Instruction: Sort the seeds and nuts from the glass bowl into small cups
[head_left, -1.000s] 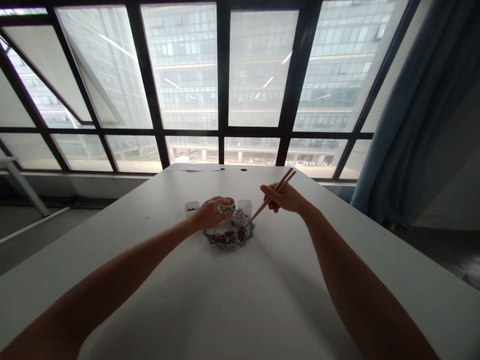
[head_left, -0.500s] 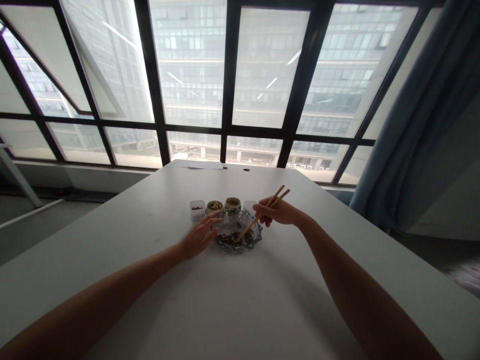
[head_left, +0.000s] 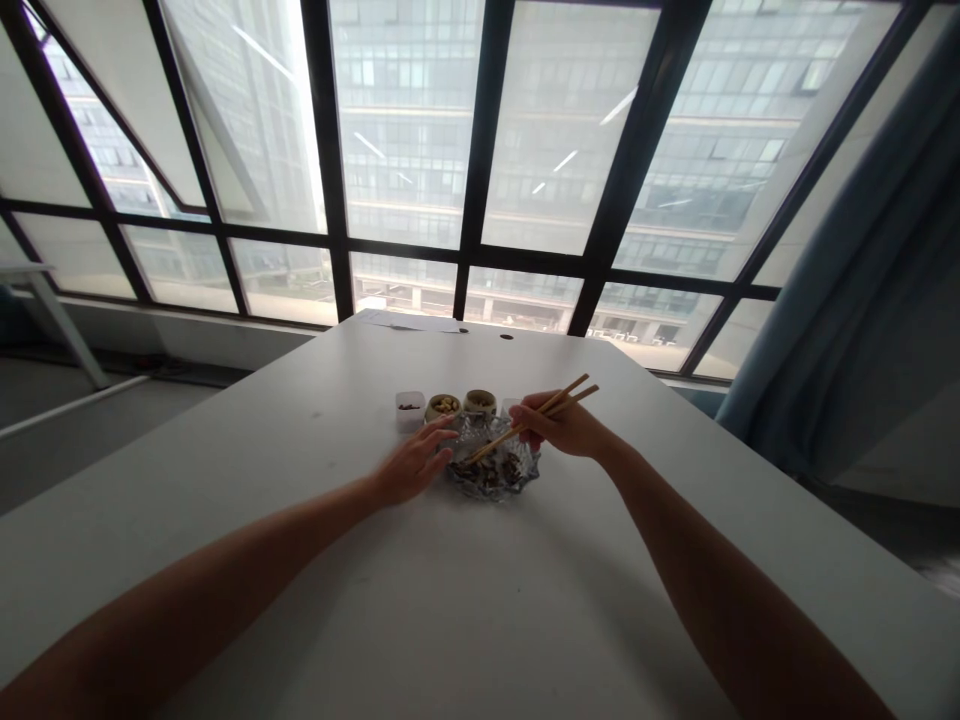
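My right hand (head_left: 553, 420) is closed around a pair of wooden chopsticks (head_left: 570, 393). Their tips reach down into a clear, wavy-rimmed glass bowl (head_left: 534, 468), among small dark brown pieces (head_left: 499, 468) whose kind I cannot make out. At the bowl's left rim rests my left hand (head_left: 412, 464), open, fingers stretched along the side. Behind the bowl stand a white cup with a few dark red bits (head_left: 409, 410), a round container of yellowish pieces (head_left: 444, 406) and another round container (head_left: 480, 402). A pale cup (head_left: 511, 408) is partly hidden by my right hand.
The white table (head_left: 315, 560) stretches toward large dark-framed windows (head_left: 470, 190). Papers (head_left: 412, 321) lie at its far edge, close to two dark round holes. A blue curtain (head_left: 832, 300) hangs on the right, and a white metal frame (head_left: 71, 335) stands on the left.
The chopstick tips have shifted left and up within the bowl, and the chopsticks lie flatter. My left hand stays by the rim. The whole view has swung slightly.
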